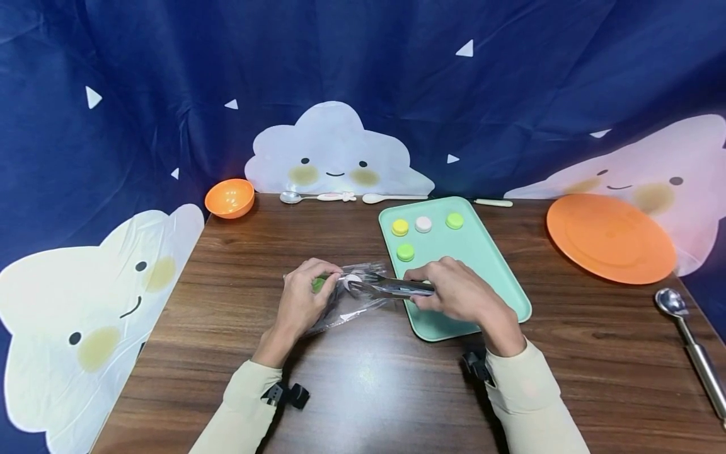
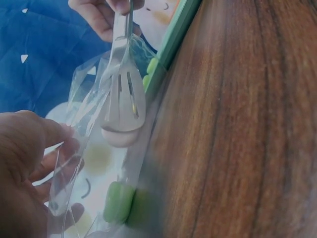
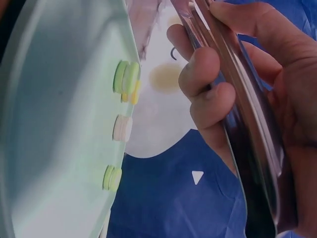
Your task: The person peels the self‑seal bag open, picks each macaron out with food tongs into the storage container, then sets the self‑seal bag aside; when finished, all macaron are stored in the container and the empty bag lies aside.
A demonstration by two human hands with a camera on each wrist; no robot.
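My left hand point(image 1: 317, 284) pinches the mouth of a clear plastic bag point(image 1: 346, 302) that lies on the wooden table. A green macaron point(image 2: 119, 201) sits inside the bag. My right hand point(image 1: 422, 289) grips metal tongs point(image 1: 391, 287), whose slotted tips point(image 2: 124, 99) reach into the bag and clamp a pale macaron point(image 2: 119, 136). Just right of the bag lies a mint-green tray point(image 1: 482, 252) with a yellow macaron point(image 1: 399, 227), a white one point(image 1: 423, 224) and two green ones point(image 1: 454, 220) point(image 1: 405, 252). In the right wrist view my fingers point(image 3: 208, 94) curl round the tongs' handle point(image 3: 247, 139) beside the tray point(image 3: 59, 124).
An orange bowl point(image 1: 229, 197) stands at the back left, an orange plate point(image 1: 610, 238) at the right. Two spoons point(image 1: 314, 197) point(image 1: 394, 198) lie along the back edge. A metal scoop point(image 1: 692, 347) lies near the right edge. Blue printed cloth hangs behind and beside the table.
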